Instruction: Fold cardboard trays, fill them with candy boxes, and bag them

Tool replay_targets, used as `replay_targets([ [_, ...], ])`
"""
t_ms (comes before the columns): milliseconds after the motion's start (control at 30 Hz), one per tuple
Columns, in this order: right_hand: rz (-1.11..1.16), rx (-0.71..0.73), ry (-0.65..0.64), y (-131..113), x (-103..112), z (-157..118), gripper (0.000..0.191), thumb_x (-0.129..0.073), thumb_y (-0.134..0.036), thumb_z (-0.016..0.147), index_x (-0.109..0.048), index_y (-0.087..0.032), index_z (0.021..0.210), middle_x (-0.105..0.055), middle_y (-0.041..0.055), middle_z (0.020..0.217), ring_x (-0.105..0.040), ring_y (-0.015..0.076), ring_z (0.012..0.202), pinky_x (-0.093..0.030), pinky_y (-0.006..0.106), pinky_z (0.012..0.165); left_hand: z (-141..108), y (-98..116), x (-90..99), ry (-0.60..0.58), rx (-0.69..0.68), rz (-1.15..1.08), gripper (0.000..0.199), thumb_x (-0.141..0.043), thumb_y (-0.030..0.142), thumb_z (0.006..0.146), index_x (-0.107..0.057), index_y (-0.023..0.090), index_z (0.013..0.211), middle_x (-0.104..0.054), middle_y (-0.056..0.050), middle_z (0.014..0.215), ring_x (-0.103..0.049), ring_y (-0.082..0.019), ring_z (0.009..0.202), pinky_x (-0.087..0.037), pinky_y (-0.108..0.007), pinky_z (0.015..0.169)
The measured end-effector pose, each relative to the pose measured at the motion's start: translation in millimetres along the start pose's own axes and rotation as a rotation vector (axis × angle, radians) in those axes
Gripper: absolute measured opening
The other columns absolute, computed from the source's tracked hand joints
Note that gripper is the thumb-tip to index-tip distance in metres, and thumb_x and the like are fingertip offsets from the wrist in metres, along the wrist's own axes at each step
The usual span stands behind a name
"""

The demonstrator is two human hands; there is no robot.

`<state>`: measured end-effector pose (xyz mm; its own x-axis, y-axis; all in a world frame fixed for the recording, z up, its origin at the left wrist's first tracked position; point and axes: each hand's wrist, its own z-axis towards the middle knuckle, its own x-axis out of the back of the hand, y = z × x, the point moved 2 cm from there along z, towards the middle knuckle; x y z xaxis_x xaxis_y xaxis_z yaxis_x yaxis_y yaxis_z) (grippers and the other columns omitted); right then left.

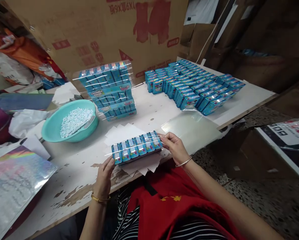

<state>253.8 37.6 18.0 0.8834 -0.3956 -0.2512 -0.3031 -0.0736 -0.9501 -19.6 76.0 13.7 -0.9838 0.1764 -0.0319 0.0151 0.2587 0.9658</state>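
A display box of blue candy packs (137, 148), standing side by side in a row, lies in front of me with clear plastic film around it. The film sticks out past both ends. My left hand (106, 175) grips the near left corner of the box. At the other end, my right hand (173, 146) pinches the right edge and its film between thumb and fingers. White paper sheets (145, 164) lie fanned out beneath the box. Beyond it, a stack of similar film-wrapped boxes (109, 91) stands on the table.
Rows of loose blue packs (189, 85) fill the table's far right. Clear plastic sheets (191, 128) lie nearer. A turquoise basin (69, 136) of small pale pieces stands at left, near a rainbow-coloured sheet (19, 180). A large cardboard carton (89, 30) closes off the back.
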Motion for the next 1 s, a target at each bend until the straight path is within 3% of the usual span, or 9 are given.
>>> replay_targets([
  [133, 0.02, -0.007, -0.004, 0, 3, 2, 0.044, -0.071, -0.053, 0.063, -0.042, -0.021, 0.059, -0.068, 0.0046, 0.101, -0.061, 0.021, 0.095, -0.048, 0.032, 0.075, 3, -1, -0.3, 0.028, 0.019, 0.056, 0.054, -0.069, 0.052, 0.069, -0.067, 0.017, 0.11, -0.065, -0.009, 0.116, -0.054, -0.027, 0.113, -0.043, -0.036, 0.096],
  [300, 0.004, -0.083, 0.058, 6, 10, 7, 0.041, -0.073, -0.057, 0.061, -0.053, -0.02, 0.064, -0.067, 0.0041, 0.089, -0.06, 0.0172, 0.084, -0.048, 0.029, 0.071, 2, 3, 1.6, 0.044, 0.066, 0.128, 0.055, -0.064, 0.06, 0.07, -0.068, 0.014, 0.1, -0.067, -0.01, 0.103, -0.059, -0.023, 0.1, -0.046, -0.033, 0.087],
  [400, -0.131, -0.075, 0.126, 6, 13, 14, 0.046, -0.067, -0.065, 0.062, -0.057, -0.02, 0.065, -0.062, 0.0028, 0.075, -0.054, 0.0148, 0.069, -0.045, 0.027, 0.063, 4, 13, 3.8, 0.196, -0.003, 0.165, 0.054, -0.06, 0.065, 0.07, -0.067, 0.016, 0.092, -0.065, -0.007, 0.097, -0.057, -0.02, 0.091, -0.046, -0.029, 0.078],
  [500, -0.217, 0.015, 0.05, 0, 7, 20, 0.047, -0.066, -0.067, 0.061, -0.056, -0.021, 0.061, -0.053, -0.0009, 0.062, -0.045, 0.013, 0.059, -0.04, 0.027, 0.058, 5, 26, 5.7, 0.319, -0.094, 0.28, 0.045, -0.068, 0.061, 0.063, -0.06, 0.017, 0.068, -0.058, 0.0, 0.07, -0.05, -0.014, 0.07, -0.041, -0.025, 0.064],
  [567, -0.23, 0.066, -0.027, -6, 1, 22, 0.048, -0.064, -0.067, 0.062, -0.052, -0.021, 0.057, -0.047, -0.0024, 0.056, -0.042, 0.0132, 0.057, -0.038, 0.028, 0.057, 8, 35, 6.2, 0.305, -0.14, 0.309, 0.045, -0.068, 0.06, 0.063, -0.054, 0.018, 0.059, -0.05, 0.002, 0.059, -0.044, -0.013, 0.061, -0.037, -0.024, 0.059],
  [667, -0.257, 0.095, -0.098, -21, -9, 28, 0.049, -0.061, -0.068, 0.064, -0.047, -0.022, 0.054, -0.044, -0.0024, 0.054, -0.041, 0.0138, 0.056, -0.037, 0.028, 0.056, 14, 55, 7.1, 0.193, -0.17, 0.308, 0.044, -0.065, 0.06, 0.065, -0.054, 0.018, 0.057, -0.052, 0.0, 0.057, -0.044, -0.013, 0.058, -0.036, -0.026, 0.058],
  [800, -0.265, 0.202, -0.147, -76, -24, 42, 0.049, -0.061, -0.066, 0.064, -0.046, -0.021, 0.053, -0.043, -0.0023, 0.054, -0.038, 0.0126, 0.055, -0.034, 0.027, 0.055, 26, 112, 11.1, 0.117, -0.265, 0.281, 0.041, -0.068, 0.055, 0.064, -0.055, 0.018, 0.055, -0.052, 0.0, 0.055, -0.044, -0.013, 0.057, -0.037, -0.026, 0.056],
  [900, -0.247, 0.365, -0.194, -148, -46, 63, 0.046, -0.067, -0.061, 0.062, -0.05, -0.02, 0.053, -0.046, -0.0022, 0.054, -0.039, 0.0108, 0.055, -0.033, 0.026, 0.054, 42, 184, 13.3, 0.119, -0.432, 0.259, 0.036, -0.069, 0.048, 0.066, -0.054, 0.017, 0.055, -0.051, 0.0, 0.058, -0.046, -0.012, 0.058, -0.037, -0.025, 0.055],
  [1000, -0.193, 0.507, -0.243, -224, -79, 95, 0.042, -0.069, -0.05, 0.071, -0.049, -0.019, 0.052, -0.044, -0.0028, 0.053, -0.038, 0.0084, 0.052, -0.03, 0.024, 0.05, 69, 266, 13.0, 0.166, -0.62, 0.204, 0.023, -0.07, 0.035, 0.065, -0.059, 0.016, 0.062, -0.053, 0.0, 0.058, -0.046, -0.01, 0.056, -0.036, -0.022, 0.052],
])
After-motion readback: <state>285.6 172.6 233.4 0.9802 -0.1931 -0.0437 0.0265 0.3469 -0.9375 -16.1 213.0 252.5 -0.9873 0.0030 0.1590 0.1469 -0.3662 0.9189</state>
